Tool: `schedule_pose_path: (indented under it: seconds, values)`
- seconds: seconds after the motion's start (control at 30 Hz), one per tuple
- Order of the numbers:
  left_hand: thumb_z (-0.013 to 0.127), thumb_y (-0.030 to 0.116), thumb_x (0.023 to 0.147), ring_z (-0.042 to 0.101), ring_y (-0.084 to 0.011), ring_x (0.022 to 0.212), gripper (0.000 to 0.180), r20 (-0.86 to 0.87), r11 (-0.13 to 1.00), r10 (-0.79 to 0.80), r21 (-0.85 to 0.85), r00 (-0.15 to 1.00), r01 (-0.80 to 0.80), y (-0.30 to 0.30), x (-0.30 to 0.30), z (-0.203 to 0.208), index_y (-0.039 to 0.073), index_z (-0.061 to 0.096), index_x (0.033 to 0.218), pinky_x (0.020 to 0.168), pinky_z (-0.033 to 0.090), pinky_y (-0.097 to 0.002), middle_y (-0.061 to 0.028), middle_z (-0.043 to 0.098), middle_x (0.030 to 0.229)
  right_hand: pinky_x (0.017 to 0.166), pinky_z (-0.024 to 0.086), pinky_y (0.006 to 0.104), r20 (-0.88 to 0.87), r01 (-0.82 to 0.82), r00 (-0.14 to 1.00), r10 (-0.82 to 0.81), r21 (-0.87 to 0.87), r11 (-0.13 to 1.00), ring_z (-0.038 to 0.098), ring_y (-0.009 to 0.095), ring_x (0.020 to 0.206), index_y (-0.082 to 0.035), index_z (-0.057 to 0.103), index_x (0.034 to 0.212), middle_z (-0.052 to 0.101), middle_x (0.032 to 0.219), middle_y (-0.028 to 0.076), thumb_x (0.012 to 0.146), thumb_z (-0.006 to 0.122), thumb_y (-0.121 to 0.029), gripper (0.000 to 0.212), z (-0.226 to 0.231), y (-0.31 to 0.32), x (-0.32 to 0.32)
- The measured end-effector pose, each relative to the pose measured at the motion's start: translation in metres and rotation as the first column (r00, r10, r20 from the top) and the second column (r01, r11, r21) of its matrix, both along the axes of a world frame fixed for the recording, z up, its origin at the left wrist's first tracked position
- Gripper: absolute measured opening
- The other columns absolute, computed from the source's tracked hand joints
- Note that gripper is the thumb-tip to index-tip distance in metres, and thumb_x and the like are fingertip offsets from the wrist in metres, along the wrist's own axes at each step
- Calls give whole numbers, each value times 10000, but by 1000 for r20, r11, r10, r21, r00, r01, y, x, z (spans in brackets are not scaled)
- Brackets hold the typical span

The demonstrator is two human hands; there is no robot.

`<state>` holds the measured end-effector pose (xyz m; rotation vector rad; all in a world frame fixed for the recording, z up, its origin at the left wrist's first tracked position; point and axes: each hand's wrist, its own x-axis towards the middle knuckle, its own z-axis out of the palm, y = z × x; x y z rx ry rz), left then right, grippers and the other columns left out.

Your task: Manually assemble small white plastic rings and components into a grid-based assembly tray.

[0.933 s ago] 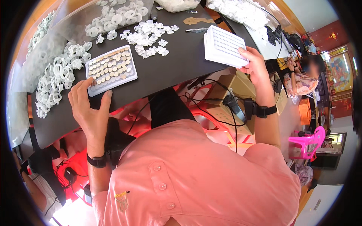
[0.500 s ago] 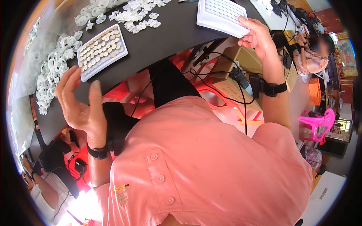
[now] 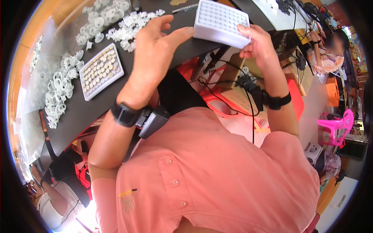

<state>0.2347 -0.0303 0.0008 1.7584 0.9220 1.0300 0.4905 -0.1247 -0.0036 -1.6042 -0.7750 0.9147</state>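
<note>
My right hand (image 3: 258,44) grips the right end of a stack of white trays (image 3: 222,39) with rows of round pockets, at the table's near edge. Its thumb lies on top and its fingers curl below. My left hand (image 3: 153,50) is raised over the table left of the stack, fingers apart and nothing in it. Its thumb tip reaches the stack's left side; I cannot tell whether it touches. Farther left lies a white tray (image 3: 106,86) holding rows of small round beige pieces (image 3: 101,70). Small white plastic parts (image 3: 126,33) are heaped behind my left hand.
Translucent ring-shaped parts (image 3: 58,91) are piled along the left of the dark table (image 3: 74,120), with more plastic rings (image 3: 103,19) at the back. Black cables (image 3: 217,93) hang beside cardboard boxes below. A person (image 3: 326,58) sits at far right near a pink chair (image 3: 338,126).
My left hand has moved right, from beside the tray of round pieces to the left side of the stack. My right hand keeps its grip, and the stack has tilted slightly.
</note>
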Motion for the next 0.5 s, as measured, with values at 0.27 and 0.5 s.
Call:
schedule_pose_path:
  seconds: [0.27, 0.5]
  values:
    - [712, 299, 841, 613, -213, 1040, 638, 83, 888, -323, -317, 943, 333, 20, 52, 12, -96, 558, 1317, 898, 455, -339, -148, 671, 1137, 522, 483, 267, -107, 88, 991, -81, 68, 994, 640, 184, 633, 49, 469, 1347, 670, 958, 130, 757, 759, -378, 784, -16, -12, -7]
    - [692, -40, 715, 652, -216, 996, 646, 409, 854, -231, -350, 883, 385, 14, 48, 3, -108, 516, 1333, 880, 513, -304, -176, 661, 1122, 910, 521, 351, -67, 47, 997, -22, 400, 915, 658, 263, 1052, 34, 373, 1436, 641, 1190, 187, 640, 831, -87, 927, -9, -22, -29]
